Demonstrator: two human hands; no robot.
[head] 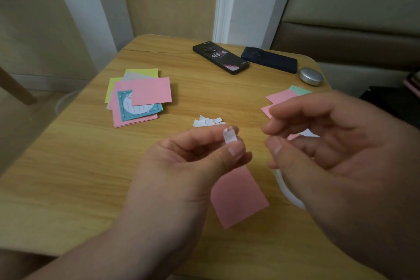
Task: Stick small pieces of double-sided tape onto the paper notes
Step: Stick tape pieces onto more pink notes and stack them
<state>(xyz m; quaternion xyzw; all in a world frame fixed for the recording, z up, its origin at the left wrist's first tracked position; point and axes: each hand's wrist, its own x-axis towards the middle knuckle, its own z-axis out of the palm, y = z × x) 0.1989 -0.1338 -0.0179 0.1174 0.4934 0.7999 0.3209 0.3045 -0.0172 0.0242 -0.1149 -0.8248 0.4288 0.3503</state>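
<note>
Your wooden table [68, 177] stands against beige walls. Your left hand [181, 161] pinches a small white tape piece [229, 137] between thumb and forefinger, above a pink note [238, 198] near the front edge. Your right hand [329, 143] hovers just beside, fingers loosely curled, gripping nothing. More tape bits [208, 121] lie mid-table.

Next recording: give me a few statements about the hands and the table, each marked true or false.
1. The left hand pinches a small white tape piece. True.
2. The pile of tape pieces sits on the note stack. False: it lies on the bare table, right of the stack.
3. A black phone and a dark blue phone lie near the far edge. True.
4. The single note under the hands is green. False: it is pink.
</note>
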